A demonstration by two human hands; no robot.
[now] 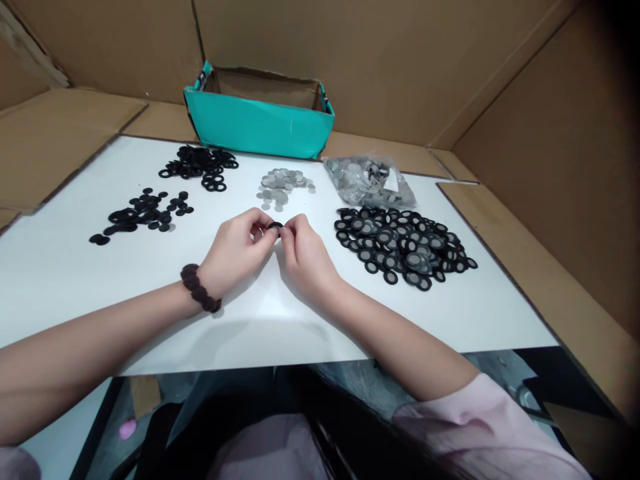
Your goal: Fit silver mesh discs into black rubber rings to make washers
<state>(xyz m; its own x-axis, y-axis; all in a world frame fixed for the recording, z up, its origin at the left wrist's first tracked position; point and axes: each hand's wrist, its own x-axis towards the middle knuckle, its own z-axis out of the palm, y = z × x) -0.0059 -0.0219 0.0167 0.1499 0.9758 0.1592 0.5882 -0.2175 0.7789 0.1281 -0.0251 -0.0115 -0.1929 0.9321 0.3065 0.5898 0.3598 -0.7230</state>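
Observation:
My left hand [239, 250] and my right hand [306, 252] meet over the middle of the white table [75, 267]. Together their fingertips pinch one small black ring [275, 226]. Just behind the hands lies a small heap of grey round discs [283, 185]. To the right spreads a big pile of black rings with grey centres [403, 245]. On the left sit two piles of plain black rings, a far pile [200, 167] and a nearer pile [140, 213]. A dark beaded band [200, 288] circles my left wrist.
A clear bag of grey discs [369, 180] lies at the back right. A teal cardboard box [257, 123] stands open at the table's far edge. Brown cardboard walls [525, 120] surround the table on three sides.

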